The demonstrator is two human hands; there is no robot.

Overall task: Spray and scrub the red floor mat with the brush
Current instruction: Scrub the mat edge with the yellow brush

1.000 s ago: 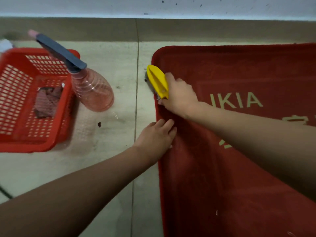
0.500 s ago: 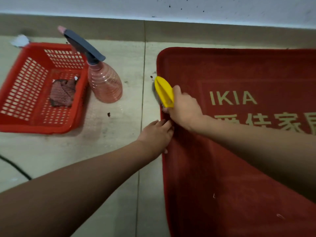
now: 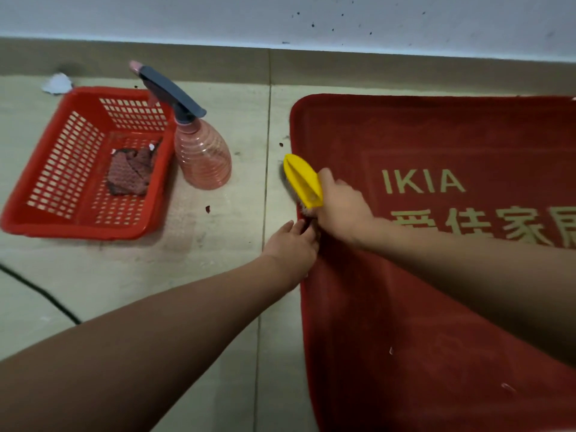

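The red floor mat with gold "IKIA" lettering lies on the tiled floor at the right. My right hand grips a yellow scrubbing brush, whose bristles sit on the mat's left edge. Just below the brush, my left hand presses on that same edge with its fingers stretched flat, fingertips almost touching the brush. A pink spray bottle with a grey trigger head stands upright on the floor to the left of the mat, untouched.
A red plastic basket holding a dark red cloth sits at the left beside the bottle. A black cable crosses the floor at the lower left. The wall and skirting run along the top.
The brush and my right hand slid down the mat's left edge toward me and closer to my left hand. My left hand stayed pressed on the edge. The camera view shifted.
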